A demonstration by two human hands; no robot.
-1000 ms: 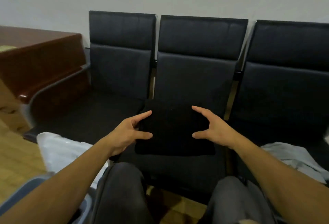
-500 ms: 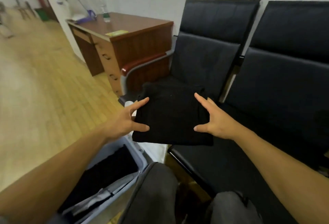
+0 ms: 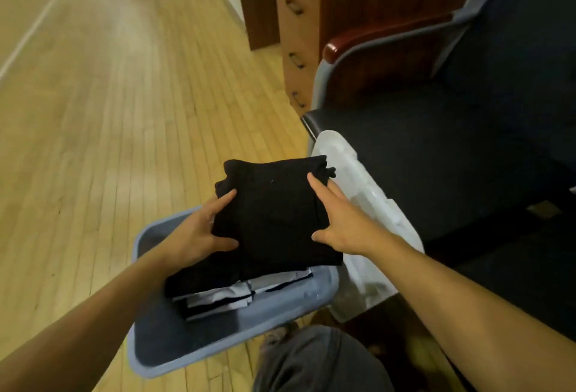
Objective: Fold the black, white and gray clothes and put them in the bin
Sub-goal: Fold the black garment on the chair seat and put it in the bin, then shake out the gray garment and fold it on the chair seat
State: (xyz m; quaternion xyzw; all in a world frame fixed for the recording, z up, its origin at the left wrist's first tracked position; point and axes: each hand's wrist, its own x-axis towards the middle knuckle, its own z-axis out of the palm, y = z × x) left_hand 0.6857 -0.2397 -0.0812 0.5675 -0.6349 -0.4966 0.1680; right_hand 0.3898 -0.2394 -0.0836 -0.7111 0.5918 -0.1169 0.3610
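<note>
A folded black garment (image 3: 274,207) is held flat between both hands, just above the blue-grey bin (image 3: 218,341) on the floor. My left hand (image 3: 199,235) grips its left edge, thumb on top. My right hand (image 3: 339,220) grips its right edge. Under the garment, inside the bin, lies a stack of folded black, white and grey clothes (image 3: 230,295). Whether the black garment touches the stack I cannot tell.
The bin's clear lid (image 3: 367,204) leans against a black chair seat (image 3: 436,154) on the right. A wooden desk with drawers (image 3: 299,23) stands behind the chair. Wood floor (image 3: 109,111) spreads to the left. My grey-trousered knee (image 3: 318,363) is at the bottom.
Both hands lifted the folded black garment off the chair seat and carried it left and down over the bin. My view swung left and downward with it.
</note>
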